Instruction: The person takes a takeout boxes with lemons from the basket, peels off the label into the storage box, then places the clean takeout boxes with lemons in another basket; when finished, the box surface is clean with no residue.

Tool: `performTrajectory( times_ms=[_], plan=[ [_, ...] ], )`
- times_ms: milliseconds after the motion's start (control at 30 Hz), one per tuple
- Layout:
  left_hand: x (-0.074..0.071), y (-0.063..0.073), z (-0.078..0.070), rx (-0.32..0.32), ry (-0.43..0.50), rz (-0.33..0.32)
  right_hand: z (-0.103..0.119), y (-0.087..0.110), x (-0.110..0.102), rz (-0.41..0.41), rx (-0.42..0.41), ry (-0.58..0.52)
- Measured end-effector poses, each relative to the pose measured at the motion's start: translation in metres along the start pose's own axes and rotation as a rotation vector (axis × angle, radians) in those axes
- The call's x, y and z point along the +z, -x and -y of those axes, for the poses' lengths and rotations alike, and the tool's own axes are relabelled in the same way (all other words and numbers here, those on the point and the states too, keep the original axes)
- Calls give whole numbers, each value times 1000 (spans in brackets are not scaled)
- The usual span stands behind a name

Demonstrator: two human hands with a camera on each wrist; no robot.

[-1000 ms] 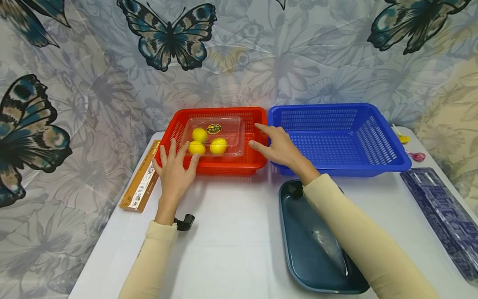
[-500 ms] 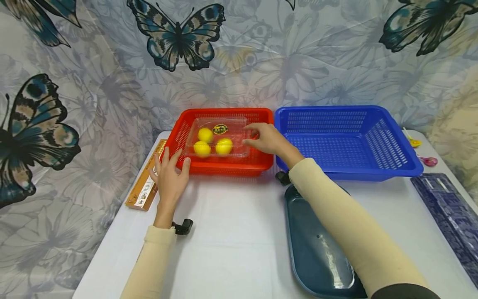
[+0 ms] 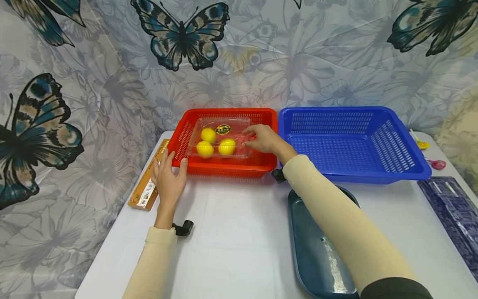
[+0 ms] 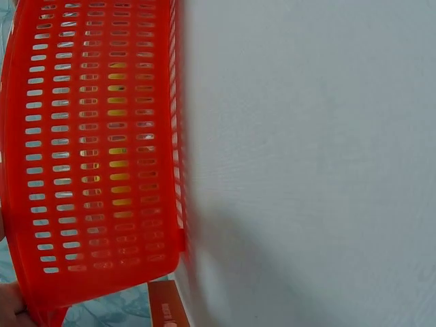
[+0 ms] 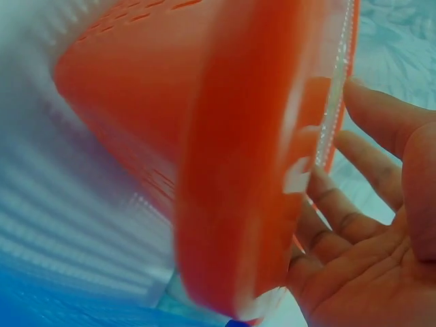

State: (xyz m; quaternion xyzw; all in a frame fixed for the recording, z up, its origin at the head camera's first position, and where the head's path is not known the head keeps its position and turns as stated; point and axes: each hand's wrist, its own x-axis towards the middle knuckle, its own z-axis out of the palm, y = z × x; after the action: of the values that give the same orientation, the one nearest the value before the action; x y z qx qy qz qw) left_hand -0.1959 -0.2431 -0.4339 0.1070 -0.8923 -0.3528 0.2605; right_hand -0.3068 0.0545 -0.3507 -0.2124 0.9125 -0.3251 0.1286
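A clear plastic box (image 3: 240,143) with a black-and-yellow label lies in the red basket (image 3: 224,169). Through its lid show yellow balls (image 3: 227,146), three of them. My right hand (image 3: 267,139) grips the box's right edge with thumb and fingers; the right wrist view has this hand (image 5: 361,238) beside the basket's rim, the contact partly blurred. At the basket's front left corner, my left hand (image 3: 169,180) holds the rim, thumb on the front side. Only a few fingertips (image 4: 12,306) show at that corner in the left wrist view.
A blue basket (image 3: 343,171) stands right of the red one. Nearer is a dark teal tray (image 3: 313,253), partly under the right sleeve. A brown box (image 3: 149,189) lies at left; a dark blue patterned item (image 3: 452,211), yellow item (image 3: 423,145) and pink item (image 3: 437,164) lie at right.
My right hand has moved left onto the clear box's right edge. My left hand has drawn back from over the basket to its front left corner. The view has shifted slightly.
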Motion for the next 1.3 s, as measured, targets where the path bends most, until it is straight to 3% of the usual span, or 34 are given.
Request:
performTrajectory(
  times_ms=[367, 667, 900, 1100, 1300],
  plan=[
    [1, 3, 6, 14, 48, -33, 0, -6, -5, 32, 25, -59],
    [1, 2, 9, 13, 64, -21, -4, -12, -11, 34, 58, -260],
    [0, 3, 7, 10, 63, -15, -1, -19, -12, -49, 78, -418],
    [-1, 3, 7, -2, 52, 0, -1, -24, -7, -167, 79, -600],
    [0, 3, 8, -12, 13, -1, -5, -30, -3, -218, 73, -599]
  ],
)
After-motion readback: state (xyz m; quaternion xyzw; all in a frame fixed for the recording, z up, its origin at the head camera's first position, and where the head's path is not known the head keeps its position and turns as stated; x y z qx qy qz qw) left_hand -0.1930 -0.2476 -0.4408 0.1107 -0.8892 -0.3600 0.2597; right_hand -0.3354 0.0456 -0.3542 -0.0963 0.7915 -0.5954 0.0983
